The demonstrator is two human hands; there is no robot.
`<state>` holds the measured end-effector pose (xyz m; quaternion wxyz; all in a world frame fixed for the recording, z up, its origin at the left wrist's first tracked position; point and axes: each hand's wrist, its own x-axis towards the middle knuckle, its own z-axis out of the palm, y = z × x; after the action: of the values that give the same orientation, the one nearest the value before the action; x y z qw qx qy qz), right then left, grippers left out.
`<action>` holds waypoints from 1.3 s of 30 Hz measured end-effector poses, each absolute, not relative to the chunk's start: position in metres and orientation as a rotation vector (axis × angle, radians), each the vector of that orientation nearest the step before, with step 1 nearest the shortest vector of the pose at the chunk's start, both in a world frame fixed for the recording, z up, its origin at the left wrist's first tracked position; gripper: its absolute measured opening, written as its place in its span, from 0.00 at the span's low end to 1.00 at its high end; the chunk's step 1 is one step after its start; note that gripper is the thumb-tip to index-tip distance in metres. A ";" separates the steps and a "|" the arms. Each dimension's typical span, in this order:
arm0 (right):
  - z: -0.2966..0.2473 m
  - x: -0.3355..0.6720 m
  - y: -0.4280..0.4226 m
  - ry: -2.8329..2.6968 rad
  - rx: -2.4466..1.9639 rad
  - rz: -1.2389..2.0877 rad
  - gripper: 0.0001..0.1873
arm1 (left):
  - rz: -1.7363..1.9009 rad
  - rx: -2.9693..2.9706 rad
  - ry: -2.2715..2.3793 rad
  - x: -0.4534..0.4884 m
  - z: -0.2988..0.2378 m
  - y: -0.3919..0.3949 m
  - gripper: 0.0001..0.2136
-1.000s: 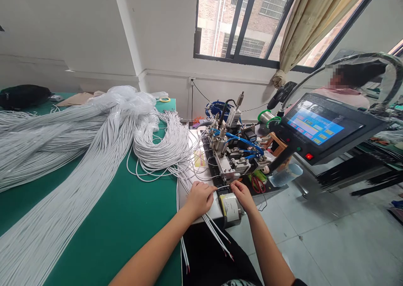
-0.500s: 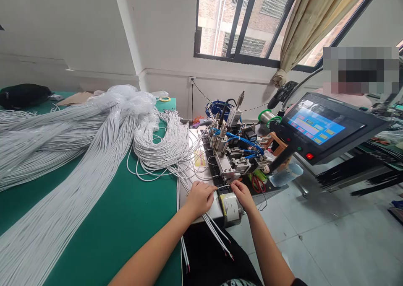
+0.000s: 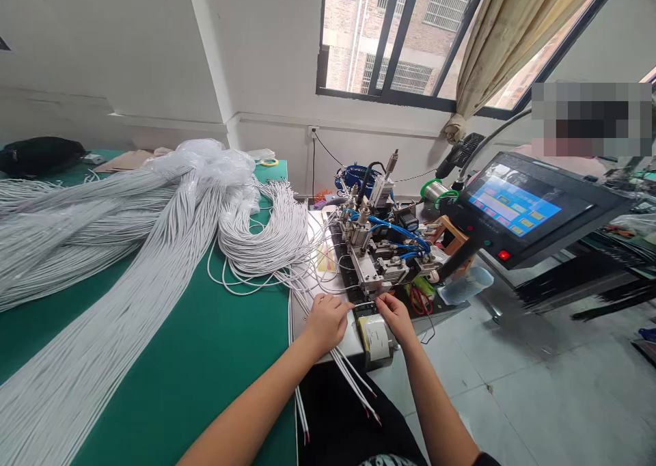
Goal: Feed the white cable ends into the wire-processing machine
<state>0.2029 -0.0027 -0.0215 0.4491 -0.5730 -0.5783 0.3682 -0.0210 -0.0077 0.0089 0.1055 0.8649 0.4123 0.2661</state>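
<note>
My left hand point(image 3: 324, 324) and my right hand point(image 3: 395, 317) pinch a short stretch of thin white cable point(image 3: 364, 306) between them, just in front of the small metal machine point(image 3: 382, 257) with blue air hoses. More white cables point(image 3: 353, 380) run under my left hand and hang off the table's front edge, showing red and white stripped ends. A roll of white labels point(image 3: 376, 337) sits below and between my hands.
Big bundles of white cable point(image 3: 123, 261) cover the green table point(image 3: 215, 357). A touchscreen control panel point(image 3: 515, 206) stands at the right, with another person behind it. Red-handled scissors point(image 3: 419, 300) and a plastic cup point(image 3: 464, 287) lie right of the machine.
</note>
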 end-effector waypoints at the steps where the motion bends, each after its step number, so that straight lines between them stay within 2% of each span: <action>1: -0.022 0.203 -0.002 -1.440 -1.422 0.893 0.18 | 0.790 2.558 1.225 -0.021 0.009 -0.008 0.14; 17: -0.018 0.213 0.002 -1.532 -1.404 1.097 0.17 | 0.803 2.577 1.225 -0.020 0.007 -0.008 0.15; 25: -0.025 0.206 0.007 -1.275 -1.391 1.230 0.15 | 0.799 2.581 1.233 -0.020 0.006 -0.008 0.15; 39: -0.021 0.203 -0.003 -1.132 -1.433 1.273 0.23 | 0.853 2.539 1.223 -0.021 0.008 -0.010 0.15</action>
<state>0.2034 -0.0026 -0.0206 0.4422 -0.5774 -0.4561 0.5129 -0.0208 -0.0104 0.0076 0.0987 0.8582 0.4132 0.2882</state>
